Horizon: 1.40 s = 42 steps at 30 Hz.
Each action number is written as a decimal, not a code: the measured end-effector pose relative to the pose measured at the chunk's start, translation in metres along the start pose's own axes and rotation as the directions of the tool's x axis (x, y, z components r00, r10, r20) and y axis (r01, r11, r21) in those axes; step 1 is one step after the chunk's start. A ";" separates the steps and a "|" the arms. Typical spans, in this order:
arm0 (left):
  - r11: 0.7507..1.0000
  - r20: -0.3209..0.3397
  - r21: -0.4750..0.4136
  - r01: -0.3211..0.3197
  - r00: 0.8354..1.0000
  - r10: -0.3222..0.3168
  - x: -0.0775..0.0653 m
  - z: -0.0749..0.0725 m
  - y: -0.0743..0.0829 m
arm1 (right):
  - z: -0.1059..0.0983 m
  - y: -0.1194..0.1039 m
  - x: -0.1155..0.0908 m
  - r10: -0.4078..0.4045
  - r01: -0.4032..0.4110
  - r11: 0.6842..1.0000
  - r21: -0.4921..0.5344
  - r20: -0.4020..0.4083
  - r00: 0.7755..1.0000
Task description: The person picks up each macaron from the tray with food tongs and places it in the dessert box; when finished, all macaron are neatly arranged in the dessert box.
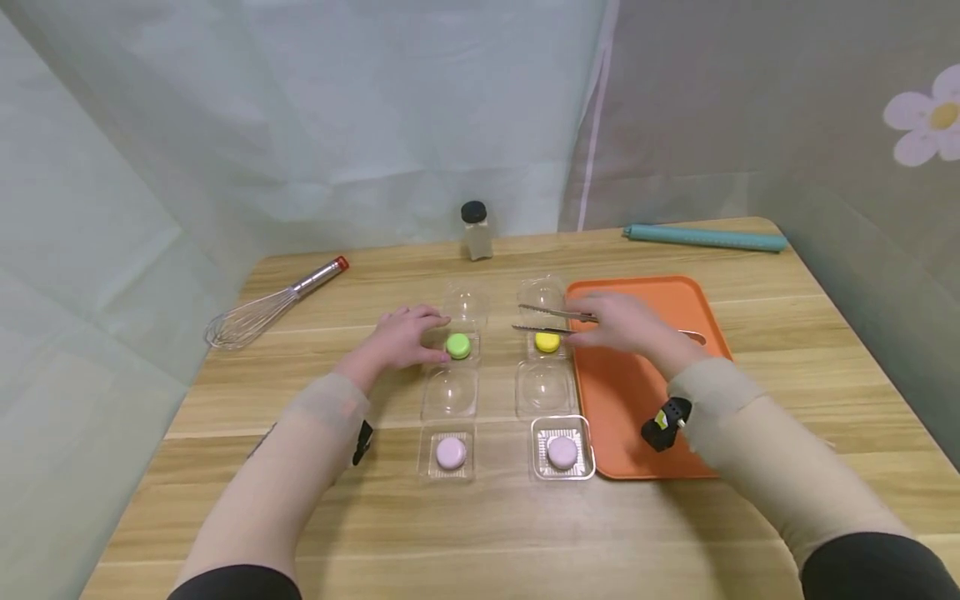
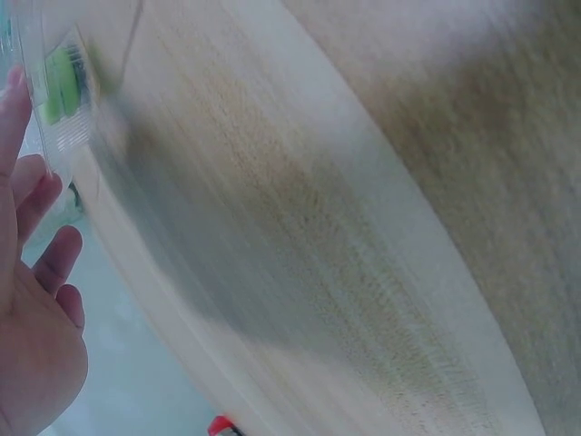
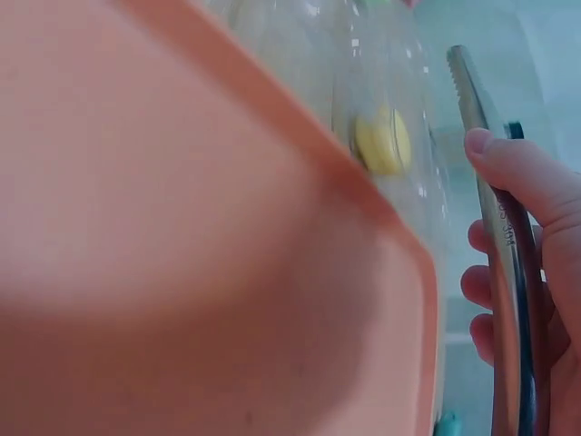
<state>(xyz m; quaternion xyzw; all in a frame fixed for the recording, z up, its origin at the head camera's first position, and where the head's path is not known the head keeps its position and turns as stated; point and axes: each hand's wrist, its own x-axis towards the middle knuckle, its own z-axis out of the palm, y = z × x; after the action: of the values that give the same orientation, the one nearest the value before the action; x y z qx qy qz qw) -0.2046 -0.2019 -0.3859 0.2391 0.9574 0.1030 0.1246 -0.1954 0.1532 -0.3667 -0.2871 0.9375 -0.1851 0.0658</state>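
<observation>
My left hand (image 1: pixel 408 337) is at the left side of a clear plastic box (image 1: pixel 472 360) with a green macaron (image 1: pixel 458 346) in it. Its thumb and fingers are extended and touch the box edge, as the left wrist view shows. My right hand (image 1: pixel 618 322) grips metal tongs (image 3: pixel 497 218), whose toothed tips stand apart over a yellow macaron (image 1: pixel 547 342) in another clear box. Closer to me, two more open boxes each hold a pale purple macaron: the left macaron (image 1: pixel 451 452) and the right macaron (image 1: pixel 562 452). The box lids (image 1: pixel 451 392) lie folded back.
An orange tray (image 1: pixel 630 450) lies under my right arm, beside the right-hand boxes. A whisk (image 1: pixel 273 304) lies at the left. At the back edge stand a jar with a black lid (image 1: pixel 477 233) and, further right, a teal rod-shaped thing (image 1: pixel 705 238).
</observation>
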 end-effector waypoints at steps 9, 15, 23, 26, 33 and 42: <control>1.000 -0.001 0.012 -0.007 1.000 0.007 0.002 0.000 0.000 | -0.004 0.026 -0.022 0.055 -0.055 0.998 0.031 -0.008 0.998; 1.000 0.001 0.010 -0.006 1.000 0.006 0.002 -0.001 0.002 | -0.006 0.044 -0.040 0.108 -0.108 0.994 0.007 -0.029 0.994; 1.000 -0.001 0.007 -0.006 1.000 0.006 0.002 -0.003 0.002 | -0.006 0.065 -0.059 0.163 -0.162 0.986 0.024 -0.057 0.985; 1.000 0.002 0.006 -0.003 1.000 0.003 0.001 -0.003 0.001 | -0.007 0.072 -0.065 0.175 -0.173 0.985 0.027 -0.060 0.983; 1.000 0.012 0.003 0.004 1.000 -0.004 0.001 -0.004 0.001 | -0.010 0.088 -0.079 0.214 -0.212 0.977 0.038 -0.059 0.975; 1.000 0.008 0.005 0.002 1.000 -0.002 0.002 -0.003 0.001 | -0.015 0.104 -0.096 0.281 -0.274 0.959 0.078 -0.100 0.955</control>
<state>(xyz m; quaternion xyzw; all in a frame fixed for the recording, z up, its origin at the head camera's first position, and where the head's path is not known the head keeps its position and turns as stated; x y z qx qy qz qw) -0.2064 -0.2003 -0.3830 0.2388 0.9575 0.0996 0.1279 -0.1732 0.2921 -0.3912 -0.1399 0.9644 -0.2192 0.0483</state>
